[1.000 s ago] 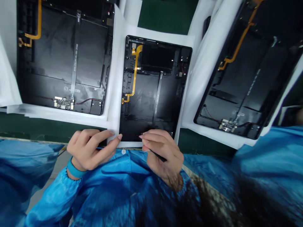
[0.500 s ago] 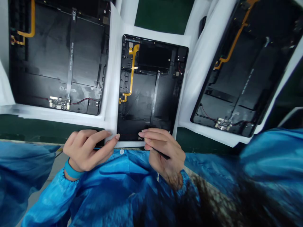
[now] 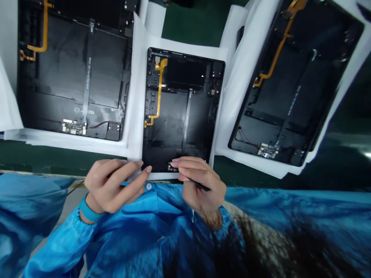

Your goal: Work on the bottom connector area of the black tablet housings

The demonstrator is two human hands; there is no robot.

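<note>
On the green bench (image 3: 199,23), the middle tablet (image 3: 179,116) lies open nearest us, orange cable (image 3: 159,92) in, bottom edge looks unfinished: our left hand (image 3: 111,185) pinches its foam (image 3: 133,127) corner, right hand (image 3: 199,181) grips a thin black tool (image 3: 199,186) there.

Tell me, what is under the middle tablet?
A white sheet lies under the tablet; its edges show around it. The left hand rests on its near corner. The right hand, holding a dark tool, covers the tablet's near edge. What is beneath the sheet's middle is hidden.
</note>
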